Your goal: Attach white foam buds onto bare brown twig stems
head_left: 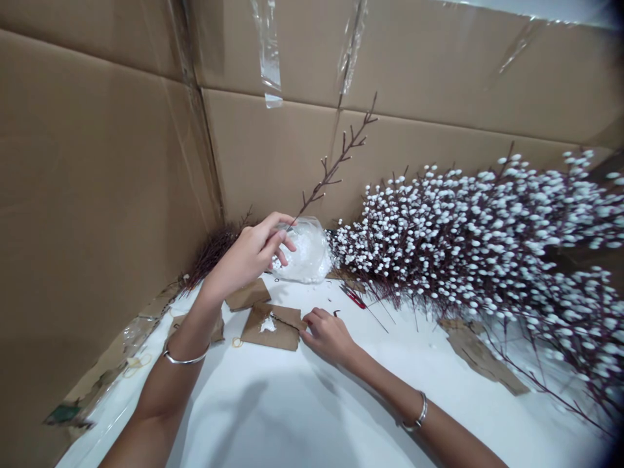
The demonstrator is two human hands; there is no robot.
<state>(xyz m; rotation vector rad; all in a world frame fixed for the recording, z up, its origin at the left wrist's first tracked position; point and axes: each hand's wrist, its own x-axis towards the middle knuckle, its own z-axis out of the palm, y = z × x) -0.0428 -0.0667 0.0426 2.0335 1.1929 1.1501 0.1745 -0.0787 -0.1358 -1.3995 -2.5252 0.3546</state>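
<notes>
My left hand [258,250] is raised, its fingers closed on the lower end of a bare artificial branch [334,169]. The brown branch slants up to the right, and its short twigs have pale tips. Lower down, my right hand [327,333] pinches the end of a thin dark stick [285,322]. That stick lies over a cardboard piece [280,338], its far end near a dab of white paste [268,322]. Behind my left hand sits a clear plastic bag [309,253] of small white pieces.
Branches full of white buds [439,227] are heaped on the right. Red-handled pliers [355,297] lie on the white table [273,409] beside loose wires. Dark bare twigs [212,253] are bunched at the back left. Cardboard walls [97,195] stand left and behind.
</notes>
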